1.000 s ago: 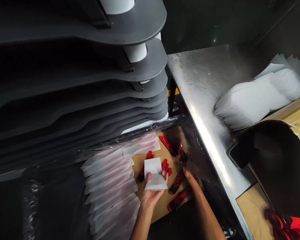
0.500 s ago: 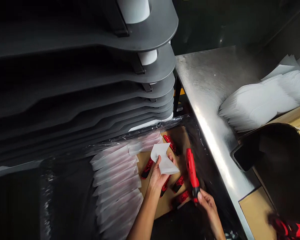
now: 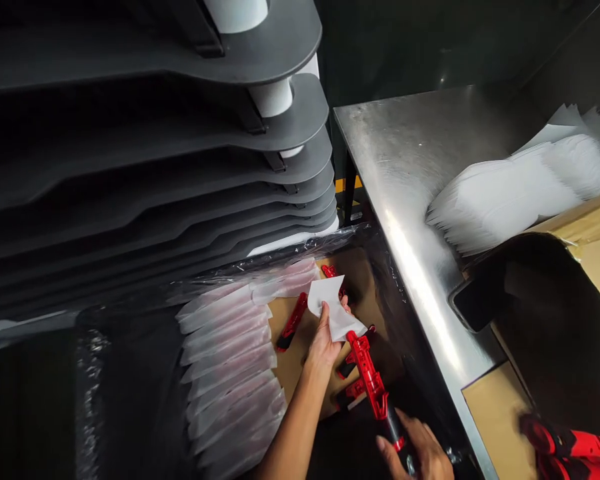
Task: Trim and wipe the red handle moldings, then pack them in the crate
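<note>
My left hand (image 3: 324, 343) is closed on a thin white sleeve (image 3: 330, 301), thumb on the near face and fingers behind. My right hand (image 3: 420, 445) grips the black end of a red and black plastic tool housing (image 3: 370, 377). The housing's red tip meets the lower edge of the sleeve; whether it is inside I cannot tell. Beneath my hands, several similar housings, one a red and black housing (image 3: 293, 321), lie on a brown cardboard sheet (image 3: 286, 370). To the left, several wrapped pieces (image 3: 233, 363) lie in an overlapping row, faint red showing through.
Stacked dark grey trays (image 3: 180, 147) rise at the upper left. A metal table (image 3: 390, 153) on the right carries a pile of white sleeves (image 3: 510, 193) and a black-lined cardboard box (image 3: 595, 233). More red and black housings (image 3: 580, 447) show at the lower right.
My right hand has brought the housing left and turned it, so its tip now reaches the sleeve and its ribbed side shows. My left hand has shifted slightly right. The view has swung a little.
</note>
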{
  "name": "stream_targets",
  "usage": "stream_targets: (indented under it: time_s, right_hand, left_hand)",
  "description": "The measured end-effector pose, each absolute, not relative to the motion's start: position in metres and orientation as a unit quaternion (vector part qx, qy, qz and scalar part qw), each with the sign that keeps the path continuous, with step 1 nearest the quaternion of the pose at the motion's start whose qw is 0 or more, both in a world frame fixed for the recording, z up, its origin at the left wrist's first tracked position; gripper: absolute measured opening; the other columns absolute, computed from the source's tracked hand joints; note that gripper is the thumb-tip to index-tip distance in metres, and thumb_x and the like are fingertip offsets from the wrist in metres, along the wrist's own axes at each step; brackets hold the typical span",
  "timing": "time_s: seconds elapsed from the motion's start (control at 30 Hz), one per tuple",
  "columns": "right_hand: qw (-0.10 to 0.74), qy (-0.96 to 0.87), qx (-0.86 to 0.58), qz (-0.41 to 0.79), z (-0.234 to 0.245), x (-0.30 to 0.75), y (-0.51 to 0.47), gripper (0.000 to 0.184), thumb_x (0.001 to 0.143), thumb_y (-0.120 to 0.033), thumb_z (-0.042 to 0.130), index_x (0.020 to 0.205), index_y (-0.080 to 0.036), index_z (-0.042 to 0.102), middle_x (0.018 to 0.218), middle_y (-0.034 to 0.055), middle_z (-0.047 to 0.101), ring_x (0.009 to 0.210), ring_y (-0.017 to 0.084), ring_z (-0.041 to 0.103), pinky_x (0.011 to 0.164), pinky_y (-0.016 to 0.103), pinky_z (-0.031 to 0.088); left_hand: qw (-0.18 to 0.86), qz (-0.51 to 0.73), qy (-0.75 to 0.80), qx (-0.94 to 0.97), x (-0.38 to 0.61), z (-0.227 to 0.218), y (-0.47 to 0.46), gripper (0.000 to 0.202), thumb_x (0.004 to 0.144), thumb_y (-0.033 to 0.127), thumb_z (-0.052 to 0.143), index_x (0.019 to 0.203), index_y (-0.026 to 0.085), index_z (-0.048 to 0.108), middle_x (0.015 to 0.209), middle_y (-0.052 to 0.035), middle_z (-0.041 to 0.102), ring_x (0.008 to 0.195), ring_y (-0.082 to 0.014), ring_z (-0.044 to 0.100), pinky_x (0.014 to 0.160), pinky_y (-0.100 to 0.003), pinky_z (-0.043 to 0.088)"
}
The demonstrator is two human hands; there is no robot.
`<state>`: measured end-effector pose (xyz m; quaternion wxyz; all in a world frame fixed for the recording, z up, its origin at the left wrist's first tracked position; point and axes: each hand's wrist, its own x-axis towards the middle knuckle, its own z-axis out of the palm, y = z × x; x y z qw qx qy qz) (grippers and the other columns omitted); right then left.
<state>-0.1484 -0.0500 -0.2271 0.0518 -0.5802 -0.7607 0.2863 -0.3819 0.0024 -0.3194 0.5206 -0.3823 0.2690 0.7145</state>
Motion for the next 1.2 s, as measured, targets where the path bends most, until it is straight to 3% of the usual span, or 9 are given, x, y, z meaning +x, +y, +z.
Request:
stream_targets:
  time_s: [0.17, 0.3, 0.47, 0.57, 0.73, 0.87, 1.07, 1.2]
  right_hand:
    - [0.026, -0.77, -0.575, 0.275, -0.22, -0.15, -0.042, 0.064, 0.09, -0.074, 0.038, 0.106, -0.023, 0.074, 0.08, 0.0089, 0.074, 0.074, 0.026, 0.071, 0.064, 0.034, 0.056]
    - [0.025, -0.815, -0.518, 0.257, -0.221, -0.152, -0.04, 0.057, 0.091, -0.069, 0.043, 0.111, -0.025, 0.072, 0.083, 0.0087, 0.074, 0.076, 0.026, 0.071, 0.069, 0.035, 0.055]
    - [0.006, -0.808, -0.548, 0.218, -0.219, -0.164, -0.035, 0.062, 0.091, -0.071, 0.04, 0.117, -0.023, 0.07, 0.087, 0.0109, 0.073, 0.078, 0.027, 0.07, 0.065, 0.035, 0.054]
    - [-0.002, -0.816, -0.542, 0.2, -0.215, -0.17, -0.032, 0.061, 0.093, -0.07, 0.035, 0.115, -0.025, 0.07, 0.089, 0.0103, 0.071, 0.079, 0.027, 0.067, 0.067, 0.036, 0.054]
    - [-0.01, -0.834, -0.522, 0.177, -0.222, -0.157, -0.026, 0.058, 0.093, -0.069, 0.038, 0.116, -0.027, 0.07, 0.09, 0.0085, 0.073, 0.079, 0.026, 0.065, 0.064, 0.034, 0.052]
    - [0.017, -0.831, -0.527, 0.178, -0.233, -0.156, -0.026, 0.056, 0.091, -0.067, 0.047, 0.117, -0.022, 0.069, 0.09, 0.0082, 0.074, 0.078, 0.025, 0.066, 0.065, 0.032, 0.051]
    - [0.036, -0.803, -0.571, 0.165, -0.233, -0.185, -0.029, 0.065, 0.093, -0.071, 0.033, 0.111, -0.02, 0.069, 0.09, 0.011, 0.072, 0.082, 0.027, 0.064, 0.066, 0.035, 0.048]
    - [0.006, -0.774, -0.605, 0.186, -0.234, -0.194, -0.024, 0.074, 0.09, -0.077, 0.029, 0.124, -0.021, 0.062, 0.098, 0.0117, 0.071, 0.086, 0.028, 0.066, 0.065, 0.035, 0.048]
  left_hand:
    - [0.524, 0.712, 0.269, -0.382, -0.381, -0.319, -0.001, 0.034, 0.098, 0.036, 0.052, 0.125, 0.017, 0.061, 0.089, -0.0053, 0.075, 0.067, -0.014, 0.068, 0.072, -0.027, 0.058]
    - [0.542, 0.702, 0.269, -0.375, -0.371, -0.311, -0.001, 0.036, 0.098, 0.037, 0.052, 0.122, 0.013, 0.061, 0.088, -0.0066, 0.076, 0.071, -0.0145, 0.07, 0.077, -0.029, 0.058]
    - [0.555, 0.695, 0.276, -0.365, -0.355, -0.299, 0.001, 0.037, 0.094, 0.033, 0.057, 0.126, 0.015, 0.06, 0.105, -0.011, 0.076, 0.092, -0.0215, 0.073, 0.095, -0.042, 0.054]
    - [0.548, 0.692, 0.29, -0.371, -0.353, -0.297, -0.001, 0.035, 0.094, 0.031, 0.054, 0.124, 0.014, 0.062, 0.106, -0.0132, 0.076, 0.098, -0.0255, 0.072, 0.097, -0.047, 0.052]
    - [0.509, 0.684, 0.347, -0.39, -0.355, -0.3, -0.008, 0.021, 0.088, 0.023, 0.064, 0.107, 0.017, 0.07, 0.086, -0.0039, 0.077, 0.077, -0.0187, 0.072, 0.083, -0.034, 0.056]
    - [0.503, 0.669, 0.379, -0.396, -0.343, -0.295, -0.005, 0.012, 0.09, 0.014, 0.06, 0.095, 0.016, 0.071, 0.085, -0.003, 0.077, 0.076, -0.0157, 0.072, 0.083, -0.03, 0.056]
    - [0.521, 0.649, 0.4, -0.384, -0.318, -0.276, 0.001, 0.018, 0.091, 0.031, 0.063, 0.102, 0.018, 0.069, 0.095, -0.0056, 0.077, 0.093, -0.0213, 0.072, 0.089, -0.034, 0.056]
    - [0.552, 0.624, 0.406, -0.375, -0.309, -0.271, -0.005, 0.03, 0.083, 0.041, 0.072, 0.097, 0.016, 0.068, 0.099, -0.0102, 0.076, 0.102, -0.0265, 0.07, 0.088, -0.035, 0.057]
